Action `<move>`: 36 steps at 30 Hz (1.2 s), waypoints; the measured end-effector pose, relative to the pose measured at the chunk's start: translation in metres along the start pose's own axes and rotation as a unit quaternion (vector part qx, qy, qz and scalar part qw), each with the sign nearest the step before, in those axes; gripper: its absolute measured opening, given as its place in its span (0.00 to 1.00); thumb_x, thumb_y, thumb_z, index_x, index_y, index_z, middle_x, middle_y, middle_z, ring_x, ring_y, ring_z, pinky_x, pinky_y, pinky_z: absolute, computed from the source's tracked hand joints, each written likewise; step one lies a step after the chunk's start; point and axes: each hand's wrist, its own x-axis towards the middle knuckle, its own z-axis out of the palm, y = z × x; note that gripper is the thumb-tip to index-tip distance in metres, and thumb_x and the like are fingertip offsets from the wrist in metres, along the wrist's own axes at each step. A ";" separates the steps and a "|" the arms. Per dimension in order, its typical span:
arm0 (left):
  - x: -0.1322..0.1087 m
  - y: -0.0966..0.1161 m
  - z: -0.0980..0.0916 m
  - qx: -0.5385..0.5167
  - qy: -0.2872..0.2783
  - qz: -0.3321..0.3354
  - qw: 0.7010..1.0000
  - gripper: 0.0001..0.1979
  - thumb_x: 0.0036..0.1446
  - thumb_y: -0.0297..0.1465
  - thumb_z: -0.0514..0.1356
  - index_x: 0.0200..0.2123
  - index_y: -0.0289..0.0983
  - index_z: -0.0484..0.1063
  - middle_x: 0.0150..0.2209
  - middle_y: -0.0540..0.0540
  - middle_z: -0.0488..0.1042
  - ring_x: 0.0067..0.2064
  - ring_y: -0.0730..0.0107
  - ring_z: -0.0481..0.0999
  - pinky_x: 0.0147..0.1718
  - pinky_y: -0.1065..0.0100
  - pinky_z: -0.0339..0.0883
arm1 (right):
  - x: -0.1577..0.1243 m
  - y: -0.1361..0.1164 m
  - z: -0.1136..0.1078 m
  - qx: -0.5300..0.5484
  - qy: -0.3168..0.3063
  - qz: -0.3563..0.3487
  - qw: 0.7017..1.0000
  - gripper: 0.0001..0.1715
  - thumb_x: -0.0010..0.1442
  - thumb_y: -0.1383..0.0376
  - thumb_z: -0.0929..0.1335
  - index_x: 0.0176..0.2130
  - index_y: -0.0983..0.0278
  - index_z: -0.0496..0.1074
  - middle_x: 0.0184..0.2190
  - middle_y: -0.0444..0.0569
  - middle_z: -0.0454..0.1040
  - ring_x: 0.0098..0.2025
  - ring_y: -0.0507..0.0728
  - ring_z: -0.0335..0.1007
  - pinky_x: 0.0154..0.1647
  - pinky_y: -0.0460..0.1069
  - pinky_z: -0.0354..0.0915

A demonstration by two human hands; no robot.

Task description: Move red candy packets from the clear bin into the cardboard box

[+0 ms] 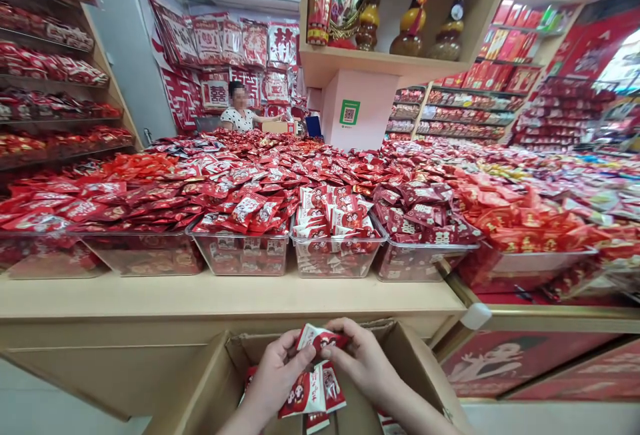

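Pinching packet (321,337): left fingers (304,356), right fingers (335,355); carton (425,375) below (arms (407,400) half-hide loose packets (303,393), count unclear), tubs (240,256) beyond.

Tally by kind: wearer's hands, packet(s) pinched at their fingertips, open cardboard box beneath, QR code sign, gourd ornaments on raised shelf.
Left hand and right hand: 2
Red-and-white packet: 1
Cardboard box: 1
QR code sign: 1
Gourd ornaments: 3
Total: 8
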 end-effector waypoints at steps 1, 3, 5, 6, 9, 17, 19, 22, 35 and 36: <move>0.000 -0.001 -0.001 -0.011 0.016 -0.004 1.000 0.13 0.45 0.36 0.60 0.36 0.36 0.70 0.27 0.50 0.74 0.31 0.70 0.70 0.31 0.72 0.64 | 0.005 -0.010 -0.005 -0.018 0.024 -0.018 0.999 0.14 0.50 0.62 0.66 0.38 0.65 0.66 0.33 0.49 0.71 0.34 0.54 0.66 0.35 0.48 0.63; 0.001 -0.003 -0.004 -0.022 0.045 -0.020 0.999 0.14 0.44 0.37 0.61 0.35 0.37 0.69 0.23 0.52 0.73 0.28 0.72 0.70 0.28 0.73 0.63 | 0.023 -0.039 -0.020 -0.057 0.082 -0.072 0.992 0.15 0.51 0.62 0.65 0.40 0.65 0.64 0.36 0.50 0.70 0.37 0.54 0.66 0.38 0.49 0.63; 0.002 -0.005 -0.006 -0.017 0.056 -0.038 0.998 0.15 0.43 0.38 0.61 0.34 0.37 0.69 0.21 0.53 0.71 0.25 0.74 0.69 0.25 0.74 0.62 | 0.054 -0.074 -0.037 -0.119 0.117 -0.134 0.977 0.15 0.51 0.62 0.65 0.40 0.65 0.65 0.36 0.50 0.71 0.37 0.54 0.66 0.38 0.49 0.63; 0.002 -0.007 -0.007 -0.013 0.056 -0.043 0.997 0.15 0.42 0.38 0.62 0.34 0.37 0.69 0.21 0.52 0.71 0.25 0.74 0.69 0.24 0.74 0.61 | 0.073 -0.091 -0.045 -0.159 0.132 -0.153 0.966 0.14 0.51 0.63 0.65 0.40 0.65 0.65 0.35 0.50 0.71 0.37 0.54 0.67 0.38 0.49 0.63; 0.001 -0.011 -0.007 0.008 0.044 -0.037 0.998 0.15 0.42 0.38 0.61 0.33 0.36 0.70 0.20 0.53 0.71 0.24 0.74 0.69 0.24 0.74 0.60 | 0.133 -0.129 -0.062 -0.302 0.152 -0.182 0.923 0.14 0.51 0.66 0.64 0.40 0.66 0.67 0.34 0.49 0.72 0.37 0.54 0.66 0.39 0.49 0.61; 0.002 -0.019 -0.012 0.071 0.039 -0.012 0.997 0.13 0.45 0.36 0.59 0.32 0.34 0.69 0.18 0.53 0.70 0.23 0.73 0.68 0.25 0.72 0.59 | 0.201 -0.119 -0.054 -0.507 -0.002 -0.155 0.848 0.13 0.51 0.71 0.63 0.38 0.68 0.71 0.35 0.53 0.73 0.36 0.57 0.67 0.35 0.46 0.59; 0.002 -0.020 -0.013 0.080 0.038 -0.012 0.996 0.12 0.45 0.36 0.58 0.32 0.34 0.69 0.18 0.53 0.70 0.24 0.72 0.68 0.26 0.72 0.59 | 0.202 -0.113 -0.056 -0.515 -0.017 -0.155 0.843 0.15 0.52 0.72 0.62 0.39 0.67 0.71 0.35 0.52 0.73 0.35 0.56 0.67 0.34 0.46 0.59; 0.001 -0.019 -0.012 0.104 0.029 -0.014 0.994 0.11 0.45 0.36 0.58 0.31 0.35 0.69 0.18 0.53 0.70 0.24 0.71 0.69 0.27 0.71 0.59 | 0.204 -0.108 -0.060 -0.525 -0.025 -0.158 0.836 0.18 0.52 0.73 0.61 0.43 0.64 0.70 0.37 0.51 0.72 0.38 0.55 0.66 0.36 0.45 0.58; 0.006 -0.029 -0.018 0.115 0.016 -0.022 0.993 0.10 0.45 0.35 0.58 0.30 0.35 0.69 0.18 0.54 0.68 0.24 0.71 0.69 0.27 0.71 0.59 | 0.082 -0.097 -0.024 -0.315 0.087 -0.295 0.898 0.26 0.56 0.55 0.57 0.52 0.62 0.59 0.54 0.53 0.54 0.56 0.58 0.46 0.55 0.55 0.46; 0.007 -0.031 -0.019 0.112 0.008 -0.022 0.993 0.11 0.45 0.36 0.58 0.30 0.35 0.69 0.17 0.54 0.68 0.23 0.72 0.68 0.27 0.71 0.59 | 0.057 -0.089 -0.016 -0.254 0.033 -0.293 0.921 0.28 0.56 0.52 0.56 0.53 0.59 0.57 0.55 0.50 0.53 0.57 0.58 0.45 0.56 0.55 0.46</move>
